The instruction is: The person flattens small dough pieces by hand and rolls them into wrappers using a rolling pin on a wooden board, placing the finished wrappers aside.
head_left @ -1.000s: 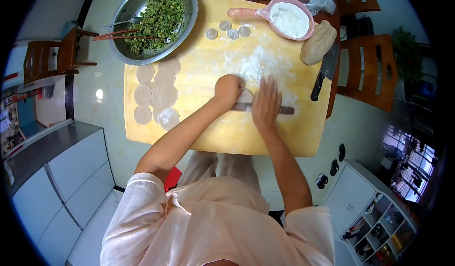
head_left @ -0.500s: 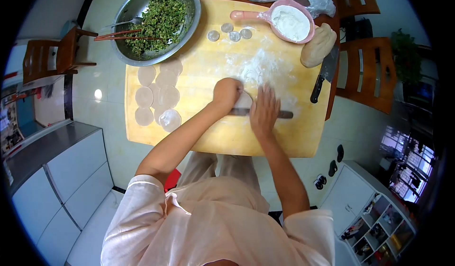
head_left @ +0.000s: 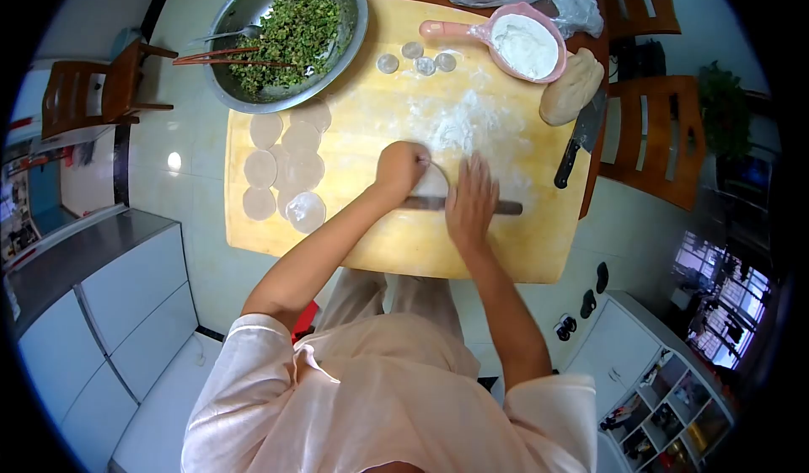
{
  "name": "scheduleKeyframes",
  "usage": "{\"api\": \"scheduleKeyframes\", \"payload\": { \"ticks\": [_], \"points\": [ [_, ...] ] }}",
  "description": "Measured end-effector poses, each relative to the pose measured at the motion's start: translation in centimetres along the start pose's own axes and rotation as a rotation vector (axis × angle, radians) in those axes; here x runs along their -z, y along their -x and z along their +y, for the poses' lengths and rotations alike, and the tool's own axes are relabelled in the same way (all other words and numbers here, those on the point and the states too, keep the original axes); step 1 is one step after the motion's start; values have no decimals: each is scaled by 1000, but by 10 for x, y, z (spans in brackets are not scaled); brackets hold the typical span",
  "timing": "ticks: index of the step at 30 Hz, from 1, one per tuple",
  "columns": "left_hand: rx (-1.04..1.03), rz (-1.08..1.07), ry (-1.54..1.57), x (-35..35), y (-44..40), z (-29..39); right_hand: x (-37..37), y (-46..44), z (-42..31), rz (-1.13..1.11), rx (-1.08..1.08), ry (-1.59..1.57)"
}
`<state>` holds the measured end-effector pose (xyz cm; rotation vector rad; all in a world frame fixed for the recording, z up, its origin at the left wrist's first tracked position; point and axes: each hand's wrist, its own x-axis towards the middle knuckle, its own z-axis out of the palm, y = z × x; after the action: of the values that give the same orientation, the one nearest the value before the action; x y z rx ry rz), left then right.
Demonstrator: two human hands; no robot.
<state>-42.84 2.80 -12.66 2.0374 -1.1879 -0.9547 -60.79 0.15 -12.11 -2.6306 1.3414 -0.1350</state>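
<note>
My left hand (head_left: 401, 172) is closed on the edge of a thin dough wrapper (head_left: 434, 183), which lies on the wooden board (head_left: 362, 241). The dark rolling pin (head_left: 509, 208) runs crosswise by the wrapper's near edge. Flat on the pin rests my right hand (head_left: 472, 201), its fingers stretched forward; the palm hides part of the pin. Loose flour (head_left: 459, 128) is scattered just beyond both hands. To the left, several rolled dough wrappers (head_left: 303, 170) overlap in columns, one dusted with flour.
A metal bowl (head_left: 361, 31) of chopped green filling (head_left: 291, 39) holds chopsticks (head_left: 219, 56) and a spoon. Several small dough discs (head_left: 424, 66) lie at the back. A pink scoop (head_left: 455, 29) of flour, a dough lump (head_left: 571, 90) and a cleaver (head_left: 581, 140) are on the right.
The whole view has shifted slightly, with the board's contents a little further right. Both hands keep nearly the same place at the wrapper and rolling pin.
</note>
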Motion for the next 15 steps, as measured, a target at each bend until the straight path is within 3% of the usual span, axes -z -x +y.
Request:
{"api": "scheduleKeyframes", "payload": {
  "ticks": [2,5,7,9,10,12,15],
  "points": [
    [131,-22,256,-3,7,-25,6,29,0,4,28,13],
    [143,-130,277,-1,17,-23,5,-2,-4,-7,3,46],
    [-15,19,58,6,17,6,-1,-44,-5,32,-5,38],
    [-44,37,-283,-7,2,8,-4,-78,-5,110,-14,13],
    [-26,7,-273,-6,5,6,-5,-68,-6,85,-21,0],
    [-3,-31,-243,5,3,8,-4,-37,-5,54,-20,-10],
    [110,84,151,7,11,-13,4,28,-4,-4,60,26]
  ]
}}
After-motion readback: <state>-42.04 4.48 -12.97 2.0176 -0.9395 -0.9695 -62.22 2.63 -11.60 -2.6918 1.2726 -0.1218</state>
